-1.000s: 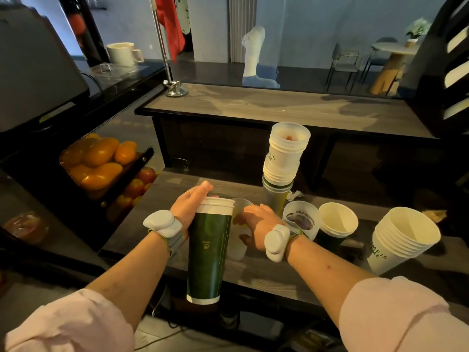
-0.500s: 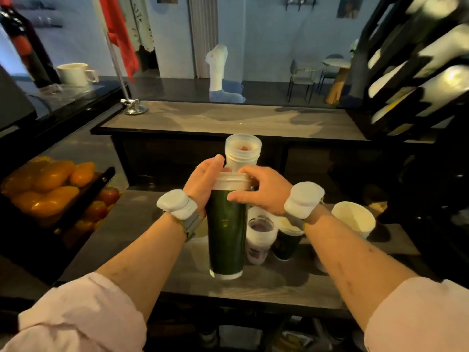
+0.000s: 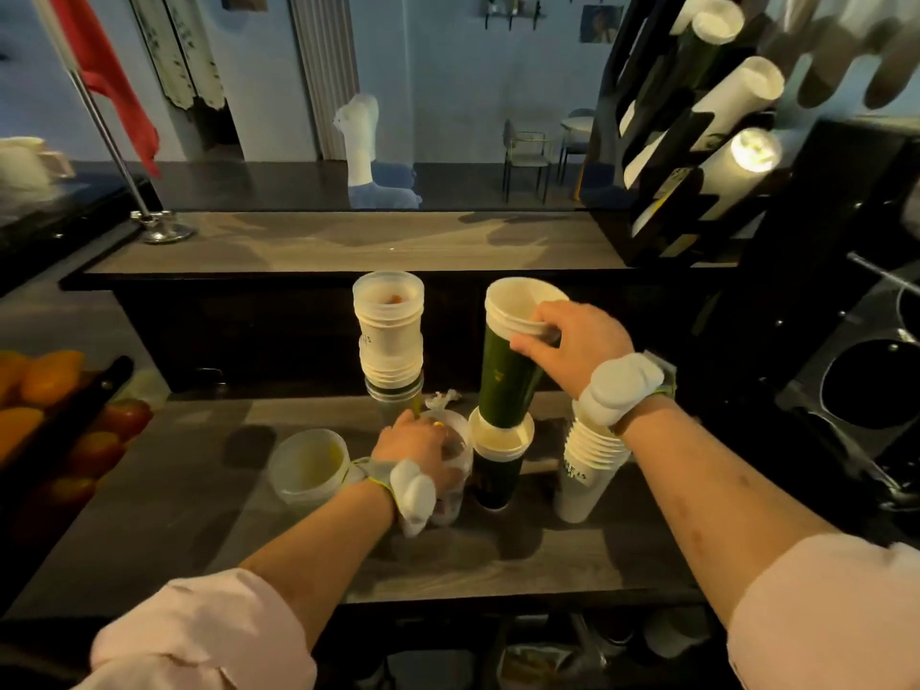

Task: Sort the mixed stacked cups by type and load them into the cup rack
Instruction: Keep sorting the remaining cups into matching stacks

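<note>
My right hand pinches the green stack just under its white rim, thumb in front and fingers curled round the far side. The stack hangs in the air, its long axis nearly upright, mouth leaning up and to the right. Its base sits right over the mouth of a green cup standing on the tabletop. I can't tell whether the two touch.

The rack lies up and to the right of this hand, its filled slots slanting upward. The right hand is clearly the nearer one, so I judge it should carry the stack there, tilting it further to match the slant.

My left hand is low, fingers curled over the top of a clear cup, just left of the green cup.
</note>
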Demonstrator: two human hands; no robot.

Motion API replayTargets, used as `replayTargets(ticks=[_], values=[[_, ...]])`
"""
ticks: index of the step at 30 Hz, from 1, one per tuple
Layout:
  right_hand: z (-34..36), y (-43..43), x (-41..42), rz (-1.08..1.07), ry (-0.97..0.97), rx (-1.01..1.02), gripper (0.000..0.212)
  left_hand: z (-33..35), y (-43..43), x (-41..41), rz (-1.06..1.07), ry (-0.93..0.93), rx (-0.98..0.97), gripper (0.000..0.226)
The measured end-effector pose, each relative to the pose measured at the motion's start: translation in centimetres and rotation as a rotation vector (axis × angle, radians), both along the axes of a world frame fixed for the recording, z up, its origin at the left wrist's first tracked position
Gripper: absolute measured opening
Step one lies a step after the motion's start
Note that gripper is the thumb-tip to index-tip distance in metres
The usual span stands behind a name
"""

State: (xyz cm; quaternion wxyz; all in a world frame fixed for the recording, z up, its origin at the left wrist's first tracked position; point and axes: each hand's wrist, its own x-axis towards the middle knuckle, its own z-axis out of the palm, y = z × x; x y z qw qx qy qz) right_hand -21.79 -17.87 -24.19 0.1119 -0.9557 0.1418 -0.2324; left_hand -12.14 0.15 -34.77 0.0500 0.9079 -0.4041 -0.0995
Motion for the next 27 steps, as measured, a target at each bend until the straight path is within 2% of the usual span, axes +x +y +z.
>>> replayTargets(ticks=[3, 7, 11, 15, 17, 22, 25, 27], values=[[-2.8, 0.3, 0.0, 0.033, 0.098, -0.012, 0.027, -1.0, 0.1, -0.9, 0.004, -0.063, 0.182, 0.052], [-6.1, 0.7, 0.7, 0.047, 0.305, -0.037, 0.028, -1.8, 0.6, -0.8, 0.048, -0.137, 0.305, 0.038], [-9.0, 0.6, 1.5, 0.007, 0.608, -0.045, 0.031, -1.9, 0.9, -0.5, 0.043, -0.215, 0.379, 0.03], [-11.3, 1.2, 2.1, 0.024, 0.781, -0.041, 0.026, -2.4, 1.6, -0.2, 0.03, -0.151, 0.408, 0.041], [-11.6, 1.4, 2.0, 0.036, 0.799, -0.061, 0.027, -2.7, 1.7, -0.5, 0.014, -0.102, 0.38, 0.046], [-10.5, 1.6, 1.9, 0.017, 0.763, -0.084, 0.043, -2.7, 1.5, -0.7, 0.089, -0.021, 0.268, 0.049], [-9.0, 2.1, 2.6, 0.001, 0.668, -0.085, 0.047, -1.7, 1.7, -0.3, 0.109, -0.019, 0.152, 0.049], [-7.7, 2.5, 3.4, 0.0, 0.549, -0.051, 0.043, -0.7, 1.8, 0.1, 0.14, -0.014, 0.007, 0.042]])
